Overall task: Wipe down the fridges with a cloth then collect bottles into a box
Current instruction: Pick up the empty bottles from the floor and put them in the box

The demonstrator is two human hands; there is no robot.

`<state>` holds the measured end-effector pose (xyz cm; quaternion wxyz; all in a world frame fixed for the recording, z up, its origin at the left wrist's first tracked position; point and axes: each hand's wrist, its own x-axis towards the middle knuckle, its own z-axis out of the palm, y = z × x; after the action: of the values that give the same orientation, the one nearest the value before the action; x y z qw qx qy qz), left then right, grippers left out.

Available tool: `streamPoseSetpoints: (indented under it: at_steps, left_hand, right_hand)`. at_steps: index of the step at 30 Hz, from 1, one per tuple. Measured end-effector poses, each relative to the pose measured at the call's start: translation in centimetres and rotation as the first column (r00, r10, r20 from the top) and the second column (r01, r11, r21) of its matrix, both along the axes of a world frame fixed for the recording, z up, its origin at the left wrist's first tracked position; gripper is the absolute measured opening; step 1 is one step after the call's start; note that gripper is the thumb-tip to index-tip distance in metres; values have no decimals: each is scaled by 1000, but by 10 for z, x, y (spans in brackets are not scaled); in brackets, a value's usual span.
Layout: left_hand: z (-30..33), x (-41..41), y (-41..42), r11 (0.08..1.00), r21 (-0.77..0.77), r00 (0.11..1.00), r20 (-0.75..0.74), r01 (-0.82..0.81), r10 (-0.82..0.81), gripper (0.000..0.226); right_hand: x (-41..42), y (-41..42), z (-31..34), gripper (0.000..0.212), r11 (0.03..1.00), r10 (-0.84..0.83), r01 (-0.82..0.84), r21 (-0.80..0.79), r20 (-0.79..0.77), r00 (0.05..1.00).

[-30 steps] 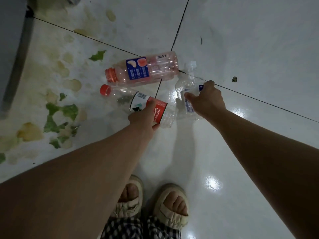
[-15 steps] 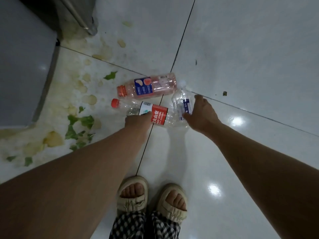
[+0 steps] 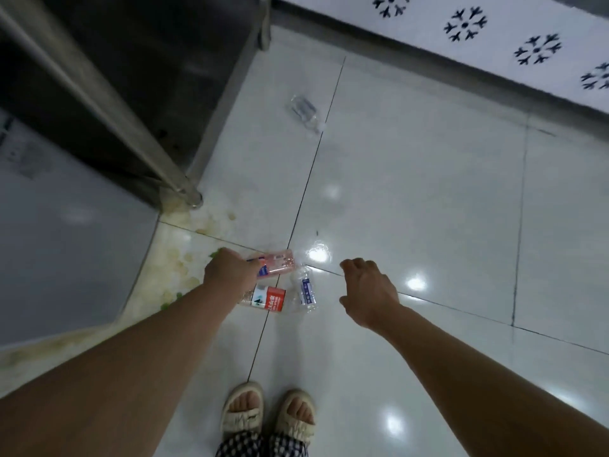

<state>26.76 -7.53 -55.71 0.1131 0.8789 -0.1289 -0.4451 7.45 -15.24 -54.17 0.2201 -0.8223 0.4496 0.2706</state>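
Head view: left hand (image 3: pixel 230 275) gripping pink bottle (image 3: pixel 280 262) on floor (image 3: pixel 412 192); right hand (image 3: pixel 370 291) hovering beside it, fingers loose, holding nothing.

3 bottles (image 3: pixel 280 285) between both hands, 4th bottle (image 3: pixel 304 110) well beyond.
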Motion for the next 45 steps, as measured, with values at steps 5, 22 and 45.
streamPoseSetpoints:
  at_steps: [5,22,45]
  left_hand:
    - [67,6,-24,964,64,964,44,259,-262,28]
    - [86,-134,-171,995,16,996,5,94,-94,30]
    - [9,38,-344,988,87,990,68,-129,123,37]
  right_hand:
    - [-1,-38,65,46,997,16,-12,-72,55,998]
    - [-127,-250,104,49,965,238,-229,-128,60,969]
    - [139,-468,-16,52,923,383,-385,10,73,921]
